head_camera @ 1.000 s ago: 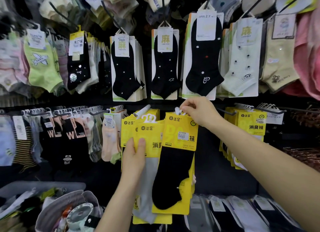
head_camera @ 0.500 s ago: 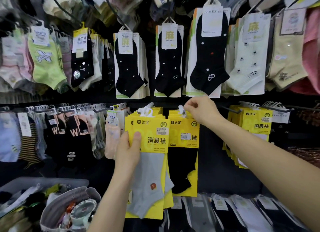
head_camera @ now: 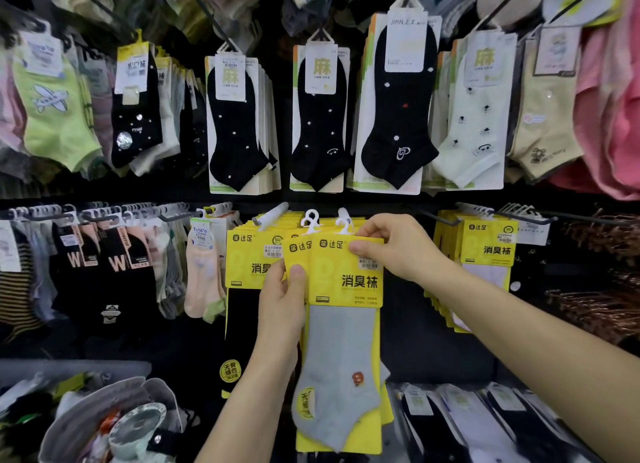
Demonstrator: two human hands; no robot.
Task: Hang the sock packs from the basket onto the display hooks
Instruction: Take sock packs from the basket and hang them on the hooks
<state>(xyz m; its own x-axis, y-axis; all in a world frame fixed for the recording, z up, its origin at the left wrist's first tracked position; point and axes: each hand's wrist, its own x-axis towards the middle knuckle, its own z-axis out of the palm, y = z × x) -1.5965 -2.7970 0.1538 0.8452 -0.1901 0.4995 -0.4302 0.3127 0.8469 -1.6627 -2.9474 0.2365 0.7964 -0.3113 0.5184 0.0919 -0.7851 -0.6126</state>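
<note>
Thumb and fingers of the left hand (head_camera: pixel 282 310) pinch the left edge of two yellow packs (head_camera: pixel 298 255). The right hand (head_camera: pixel 398 248) pinches the top right corner of the front pack (head_camera: pixel 346 282), the one with a gray sock. Its white hanger (head_camera: pixel 343 225) is just left of the right fingers, by a hook (head_camera: pixel 341 213). The basket (head_camera: pixel 86 365) is low, far left of the left fingers.
</note>
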